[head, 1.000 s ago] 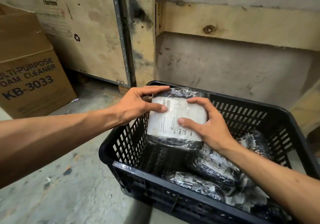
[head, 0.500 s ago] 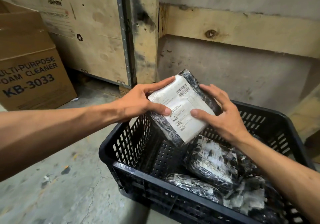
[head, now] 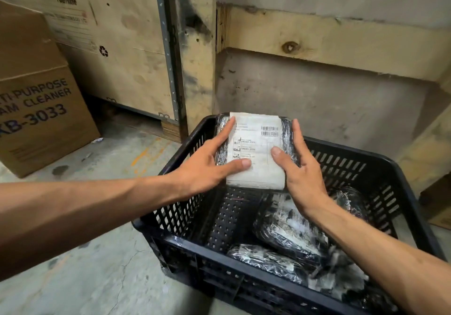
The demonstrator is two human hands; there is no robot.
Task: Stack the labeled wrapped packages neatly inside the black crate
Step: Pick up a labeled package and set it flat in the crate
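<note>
A black slatted crate (head: 380, 168) stands on the concrete floor. Both hands hold one wrapped package (head: 258, 151), black film with a white label and barcode facing me, at the crate's far left corner, level with the rim. My left hand (head: 207, 168) grips its left side, thumb on the label. My right hand (head: 300, 168) grips its right side, thumb on the label too. Lower in the crate lie other wrapped packages: one (head: 290, 231) in the middle right and one (head: 266, 261) near the front wall.
A brown cardboard box (head: 36, 109) marked KB-3033 sits on the floor at the left. A plywood shipping case (head: 117, 46) and a wooden beam (head: 329, 39) stand close behind the crate. Part of the crate's perforated bottom (head: 231, 217) on the left side is bare.
The package has been turned from tilted to label-up with the barcode at the far end, and moved back toward the crate's far left corner. Both hands stayed on it.
</note>
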